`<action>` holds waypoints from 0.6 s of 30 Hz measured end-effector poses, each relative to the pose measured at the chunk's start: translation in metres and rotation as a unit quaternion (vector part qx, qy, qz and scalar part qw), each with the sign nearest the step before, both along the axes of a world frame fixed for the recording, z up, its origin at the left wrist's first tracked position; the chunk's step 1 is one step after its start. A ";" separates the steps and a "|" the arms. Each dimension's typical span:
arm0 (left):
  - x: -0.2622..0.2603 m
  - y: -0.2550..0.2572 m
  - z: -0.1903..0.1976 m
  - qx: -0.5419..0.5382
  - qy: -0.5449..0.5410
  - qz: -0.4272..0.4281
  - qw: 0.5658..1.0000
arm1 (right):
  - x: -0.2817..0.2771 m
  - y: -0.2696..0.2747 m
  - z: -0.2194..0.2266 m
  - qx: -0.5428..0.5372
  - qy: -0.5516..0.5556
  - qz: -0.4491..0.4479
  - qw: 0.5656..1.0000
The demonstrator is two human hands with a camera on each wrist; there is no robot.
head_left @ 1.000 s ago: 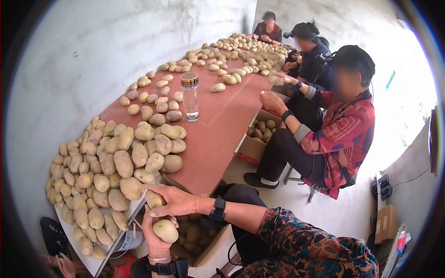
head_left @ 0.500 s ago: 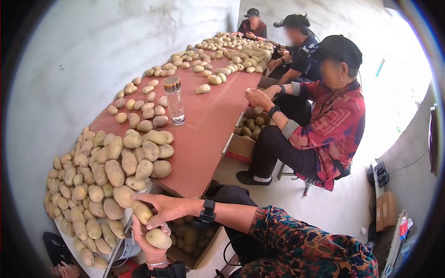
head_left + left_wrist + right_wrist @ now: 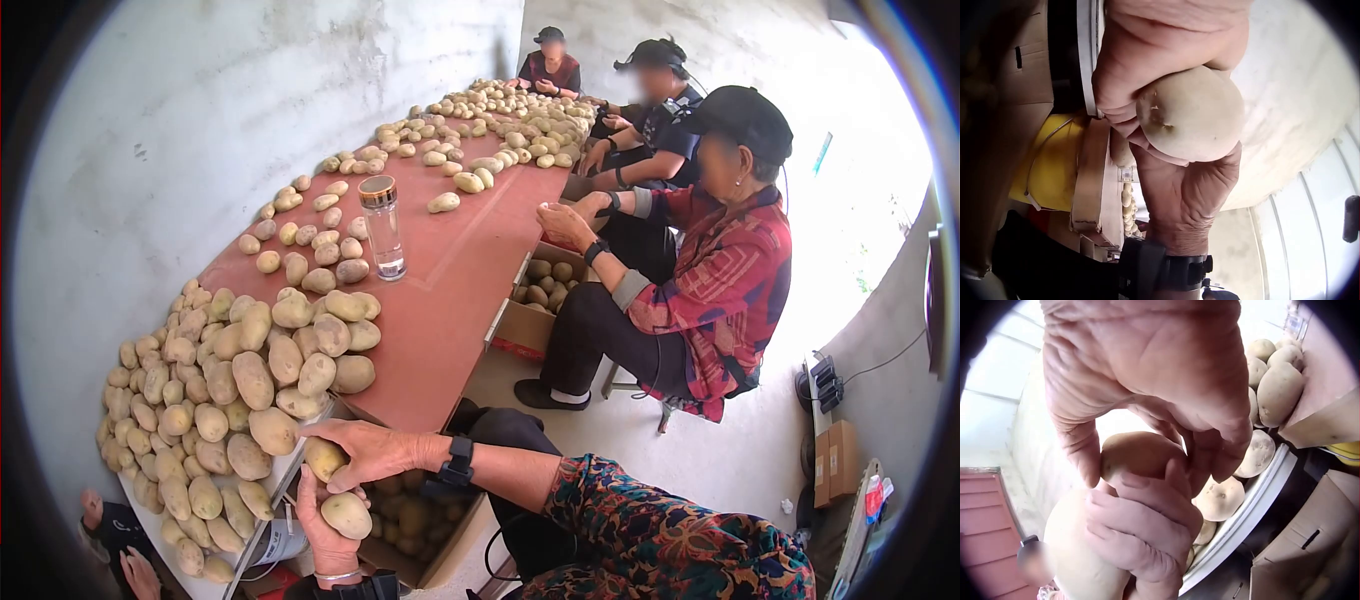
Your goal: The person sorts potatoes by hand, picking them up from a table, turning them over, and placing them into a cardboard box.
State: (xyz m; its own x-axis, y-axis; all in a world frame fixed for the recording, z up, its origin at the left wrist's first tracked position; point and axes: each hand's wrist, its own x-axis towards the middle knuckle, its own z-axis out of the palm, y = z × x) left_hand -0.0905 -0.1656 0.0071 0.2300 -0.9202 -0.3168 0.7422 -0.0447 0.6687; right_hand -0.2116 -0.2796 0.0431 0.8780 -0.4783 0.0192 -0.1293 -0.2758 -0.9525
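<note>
My left hand (image 3: pixel 322 508) comes up from below the near table edge and grips a pale potato (image 3: pixel 347 515). In the left wrist view this potato (image 3: pixel 1191 115) fills the palm, with fingers curled round it. Just above, my right hand (image 3: pixel 345 462), with a black watch on its wrist, holds a second potato (image 3: pixel 325 458) at the edge of the big potato pile (image 3: pixel 230 380). In the right wrist view its thumb and fingers (image 3: pixel 1210 444) pinch that potato (image 3: pixel 1135 456), and the left hand's fingers (image 3: pixel 1141 525) touch it from underneath.
A clear bottle (image 3: pixel 383 228) stands on the long red table (image 3: pixel 450 290), with more potatoes at the far end. A cardboard box of potatoes (image 3: pixel 420 520) sits under the near edge. Three people sit along the right; the nearest (image 3: pixel 700 280) has a box (image 3: pixel 535 300) at their knees.
Both hands keep their potatoes and stay together at the table edge, shifting only slightly. The nearest seated person has lowered their raised hand towards the other.
</note>
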 end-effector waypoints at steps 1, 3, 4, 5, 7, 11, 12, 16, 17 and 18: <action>0.001 0.000 0.001 0.011 0.002 -0.002 1.000 | 0.000 -0.001 -0.001 -0.017 0.011 0.004 1.000; 0.004 0.002 -0.001 0.023 0.004 -0.003 1.000 | 0.000 -0.001 0.000 -0.023 0.022 0.005 0.999; 0.006 0.002 -0.005 0.015 0.013 -0.012 1.000 | 0.000 -0.001 0.002 -0.029 0.033 0.005 0.999; 0.007 0.002 -0.006 0.008 0.022 -0.021 0.999 | 0.000 -0.001 0.004 -0.029 0.034 0.006 0.999; 0.003 0.003 -0.005 0.015 0.019 -0.011 1.000 | 0.000 -0.002 0.008 0.023 0.042 0.012 0.999; 0.004 0.004 -0.002 0.008 0.032 -0.001 0.999 | 0.001 -0.002 -0.001 -0.004 0.031 0.009 0.999; 0.004 0.004 -0.001 0.008 0.033 -0.001 0.999 | 0.002 -0.003 -0.004 -0.014 0.019 0.012 1.000; 0.002 0.005 0.005 0.001 0.038 0.009 0.999 | 0.004 -0.003 -0.009 -0.040 0.000 0.015 0.999; 0.002 0.005 0.006 -0.002 0.037 0.010 0.999 | 0.004 -0.003 -0.010 -0.040 0.000 0.016 0.999; 0.002 0.004 0.006 -0.002 0.037 0.010 0.999 | 0.004 -0.005 -0.009 -0.039 0.001 0.024 0.999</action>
